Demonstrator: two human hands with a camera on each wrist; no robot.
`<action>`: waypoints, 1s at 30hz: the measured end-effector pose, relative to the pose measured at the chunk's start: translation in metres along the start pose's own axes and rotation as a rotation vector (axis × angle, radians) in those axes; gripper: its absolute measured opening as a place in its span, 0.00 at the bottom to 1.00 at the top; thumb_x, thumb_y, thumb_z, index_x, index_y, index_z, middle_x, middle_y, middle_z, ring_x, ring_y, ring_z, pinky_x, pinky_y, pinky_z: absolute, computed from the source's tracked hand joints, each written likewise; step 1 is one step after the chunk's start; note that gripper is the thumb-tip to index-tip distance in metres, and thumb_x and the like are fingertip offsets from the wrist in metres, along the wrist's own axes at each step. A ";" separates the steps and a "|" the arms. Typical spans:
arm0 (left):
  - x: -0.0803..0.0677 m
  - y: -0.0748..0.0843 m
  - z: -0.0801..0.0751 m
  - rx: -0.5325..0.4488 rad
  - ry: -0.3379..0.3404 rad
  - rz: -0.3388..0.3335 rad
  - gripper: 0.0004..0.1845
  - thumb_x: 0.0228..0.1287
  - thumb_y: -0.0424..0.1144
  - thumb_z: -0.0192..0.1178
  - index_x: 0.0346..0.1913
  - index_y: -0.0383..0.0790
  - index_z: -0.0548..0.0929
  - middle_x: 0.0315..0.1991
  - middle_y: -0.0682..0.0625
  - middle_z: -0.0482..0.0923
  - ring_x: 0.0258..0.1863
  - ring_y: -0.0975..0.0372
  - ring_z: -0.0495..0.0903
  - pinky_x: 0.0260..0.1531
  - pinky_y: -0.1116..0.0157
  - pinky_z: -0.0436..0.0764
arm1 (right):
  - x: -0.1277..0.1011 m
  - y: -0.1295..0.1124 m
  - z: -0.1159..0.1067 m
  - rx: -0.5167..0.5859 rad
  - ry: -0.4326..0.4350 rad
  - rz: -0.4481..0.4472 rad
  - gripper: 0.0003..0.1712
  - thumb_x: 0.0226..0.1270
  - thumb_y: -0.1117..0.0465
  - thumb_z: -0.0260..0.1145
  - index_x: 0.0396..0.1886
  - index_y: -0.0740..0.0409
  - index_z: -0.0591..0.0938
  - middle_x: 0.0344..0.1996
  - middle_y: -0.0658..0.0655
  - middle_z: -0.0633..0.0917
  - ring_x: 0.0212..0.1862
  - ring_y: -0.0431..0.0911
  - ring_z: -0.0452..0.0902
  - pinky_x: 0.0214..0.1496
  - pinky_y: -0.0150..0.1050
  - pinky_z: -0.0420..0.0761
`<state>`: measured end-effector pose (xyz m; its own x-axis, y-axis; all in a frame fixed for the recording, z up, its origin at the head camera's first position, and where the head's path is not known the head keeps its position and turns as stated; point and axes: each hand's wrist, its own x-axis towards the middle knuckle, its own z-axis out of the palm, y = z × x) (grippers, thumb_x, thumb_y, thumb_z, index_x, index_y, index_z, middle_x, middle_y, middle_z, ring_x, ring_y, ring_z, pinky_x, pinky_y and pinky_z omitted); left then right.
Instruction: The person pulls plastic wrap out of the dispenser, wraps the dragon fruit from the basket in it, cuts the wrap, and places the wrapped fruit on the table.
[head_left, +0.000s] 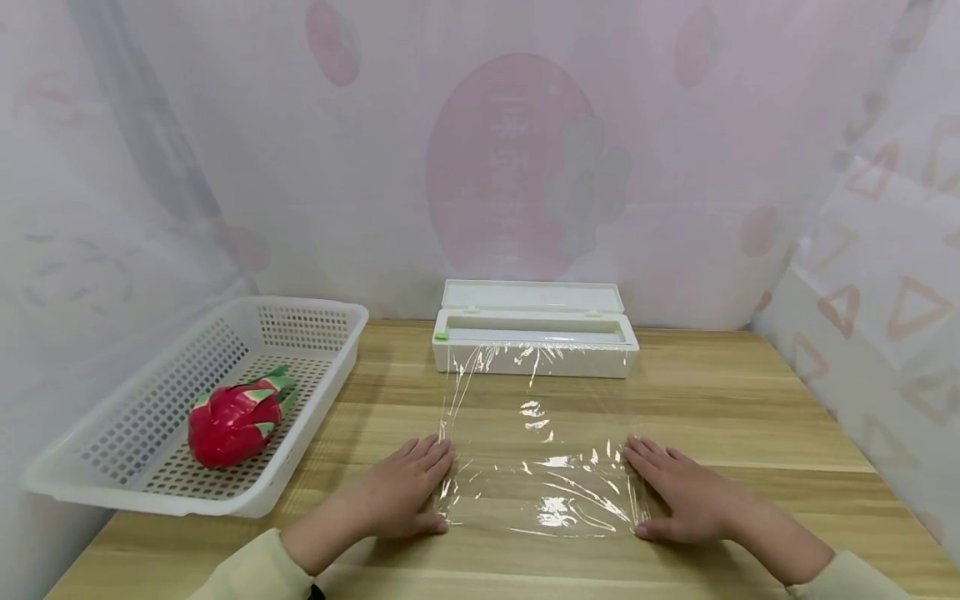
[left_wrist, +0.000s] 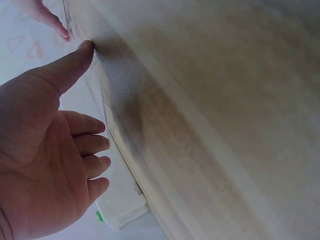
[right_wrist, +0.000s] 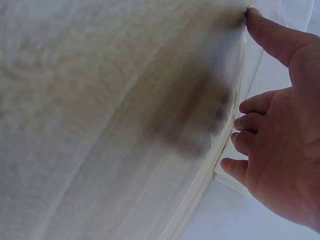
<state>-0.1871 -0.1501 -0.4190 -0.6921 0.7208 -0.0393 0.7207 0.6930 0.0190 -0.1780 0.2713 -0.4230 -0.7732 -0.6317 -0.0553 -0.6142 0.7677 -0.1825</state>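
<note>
A sheet of clear cling film (head_left: 543, 454) lies pulled out over the wooden table (head_left: 750, 417) from a white dispenser box (head_left: 534, 337) with its lid up. My left hand (head_left: 405, 492) lies flat on the film's left edge, fingers straight. At the right edge my right hand (head_left: 678, 492) presses down the same way. In the left wrist view the left hand (left_wrist: 50, 150) shows its palm with the thumb tip on the table, and the box (left_wrist: 120, 212) is at the bottom. The right wrist view shows the right hand (right_wrist: 280, 145) spread against the table.
A white perforated basket (head_left: 150, 467) sits at the table's left end with a red dragon fruit (head_left: 236, 421) in it. Pale patterned curtains hang behind and to both sides. Bare wood shows to the right of the film.
</note>
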 end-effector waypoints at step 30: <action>-0.011 0.006 -0.022 -0.041 0.051 -0.002 0.44 0.60 0.55 0.65 0.68 0.24 0.65 0.70 0.32 0.59 0.70 0.43 0.57 0.67 0.48 0.58 | 0.003 0.008 0.012 -0.113 0.025 -0.038 0.55 0.65 0.27 0.50 0.73 0.67 0.60 0.72 0.66 0.59 0.71 0.58 0.56 0.67 0.55 0.63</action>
<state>-0.1761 -0.1539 -0.3969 -0.6953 0.7186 0.0118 0.7179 0.6936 0.0595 -0.1827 0.2742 -0.4365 -0.7517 -0.6590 -0.0257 -0.6561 0.7512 -0.0721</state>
